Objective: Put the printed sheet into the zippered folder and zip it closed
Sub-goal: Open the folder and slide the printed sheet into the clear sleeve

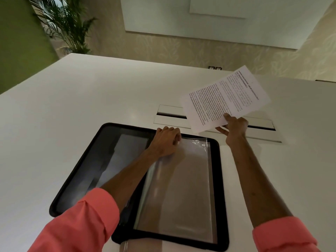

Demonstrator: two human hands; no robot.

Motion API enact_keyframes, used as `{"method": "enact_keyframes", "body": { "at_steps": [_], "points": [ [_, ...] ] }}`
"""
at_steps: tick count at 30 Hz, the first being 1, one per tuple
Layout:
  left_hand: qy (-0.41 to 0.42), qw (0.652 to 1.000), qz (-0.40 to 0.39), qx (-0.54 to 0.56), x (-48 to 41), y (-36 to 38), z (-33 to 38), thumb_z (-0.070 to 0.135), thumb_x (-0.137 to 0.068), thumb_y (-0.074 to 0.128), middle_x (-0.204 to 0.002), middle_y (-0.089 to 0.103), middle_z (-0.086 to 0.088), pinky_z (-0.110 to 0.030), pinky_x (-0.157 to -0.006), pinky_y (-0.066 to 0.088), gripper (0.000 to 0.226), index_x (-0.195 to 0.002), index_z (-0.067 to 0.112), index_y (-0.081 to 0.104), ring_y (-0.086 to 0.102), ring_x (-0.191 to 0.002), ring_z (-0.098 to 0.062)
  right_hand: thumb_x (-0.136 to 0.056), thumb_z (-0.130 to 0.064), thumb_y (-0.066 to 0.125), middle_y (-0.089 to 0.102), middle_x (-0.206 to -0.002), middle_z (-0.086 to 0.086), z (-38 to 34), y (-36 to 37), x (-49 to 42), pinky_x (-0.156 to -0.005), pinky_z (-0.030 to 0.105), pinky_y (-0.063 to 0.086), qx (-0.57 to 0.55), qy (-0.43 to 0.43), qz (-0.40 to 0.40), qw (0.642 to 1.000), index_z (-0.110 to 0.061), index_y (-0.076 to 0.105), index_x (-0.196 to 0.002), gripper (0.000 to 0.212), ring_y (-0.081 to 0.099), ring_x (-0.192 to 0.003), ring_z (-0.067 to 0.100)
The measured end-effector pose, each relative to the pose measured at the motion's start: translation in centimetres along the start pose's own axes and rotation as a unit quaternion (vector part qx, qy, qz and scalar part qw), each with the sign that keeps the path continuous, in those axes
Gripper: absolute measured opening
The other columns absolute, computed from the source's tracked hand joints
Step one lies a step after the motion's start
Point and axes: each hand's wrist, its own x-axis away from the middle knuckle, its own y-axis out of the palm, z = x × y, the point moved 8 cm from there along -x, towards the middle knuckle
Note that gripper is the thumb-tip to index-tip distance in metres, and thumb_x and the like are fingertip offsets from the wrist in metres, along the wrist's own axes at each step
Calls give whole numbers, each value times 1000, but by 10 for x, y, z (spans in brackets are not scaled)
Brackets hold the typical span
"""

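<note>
The black zippered folder (85,166) lies open flat on the white table, both halves showing. Its right half holds clear plastic sleeves (187,188). My left hand (166,140) rests at the folder's far edge and pinches the top corner of a clear sleeve. My right hand (234,127), past the folder's far right corner, holds the printed sheet (223,99) by its lower edge. The sheet is in the air above the table, tilted, text side facing me. It does not touch the folder.
A metal cable hatch (261,131) is set into the white table (54,115) just beyond the folder. A potted palm (69,24) stands at the far left, and a patterned wall with a white board (218,19) lies behind.
</note>
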Motion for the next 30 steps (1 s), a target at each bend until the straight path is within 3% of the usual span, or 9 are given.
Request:
{"method": "enact_keyframes", "body": {
  "at_steps": [3, 7, 11, 15, 24, 30],
  "points": [
    [43, 998, 48, -22, 10, -3, 11, 21, -98, 63, -109, 71, 13, -38, -102, 42, 21, -114, 33, 59, 64, -104, -15, -103, -11, 69, 76, -107, 5, -4, 15, 1, -61, 37, 68, 8, -26, -17, 999, -31, 69, -98, 20, 76, -106, 27],
    [99, 990, 97, -39, 22, 0, 22, 25, -100, 61, -116, 71, 13, -38, -106, 43, 19, -116, 35, 60, 66, -107, -13, -102, -13, 69, 78, -105, 5, -2, 38, 3, -64, 39, 68, 34, -38, -50, 997, -25, 72, -98, 14, 77, -107, 29],
    [113, 985, 125, -40, 24, -3, 23, 26, -102, 59, -122, 73, 9, -36, -105, 42, 19, -119, 34, 65, 68, -113, -15, -102, -15, 71, 77, -111, 8, 4, 52, 6, -62, 37, 68, 56, -41, -67, 995, -17, 71, -111, 9, 76, -108, 29],
    [111, 985, 122, -43, 23, -5, 22, 26, -105, 59, -132, 73, 7, -38, -109, 43, 23, -125, 32, 69, 68, -120, -18, -103, -16, 70, 78, -108, 4, 4, 57, 10, -60, 35, 68, 71, -53, -88, 992, -14, 71, -120, 17, 76, -104, 26],
    [101, 989, 101, -36, 27, 0, 25, 28, -107, 60, -143, 71, 6, -40, -118, 43, 27, -133, 29, 69, 65, -137, -18, -103, -17, 71, 78, -102, -6, -4, 52, 20, -60, 34, 67, 88, -101, -115, 984, -21, 69, -118, 16, 77, -97, 16],
    [96, 990, 98, -39, 24, 1, 29, 32, -108, 59, -143, 70, 7, -39, -117, 43, 28, -135, 30, 65, 65, -134, -18, -103, -17, 70, 77, -106, -4, -8, 50, 22, -64, 38, 68, 107, -105, -125, 981, -23, 67, -120, 18, 76, -98, 15]
  ]
}}
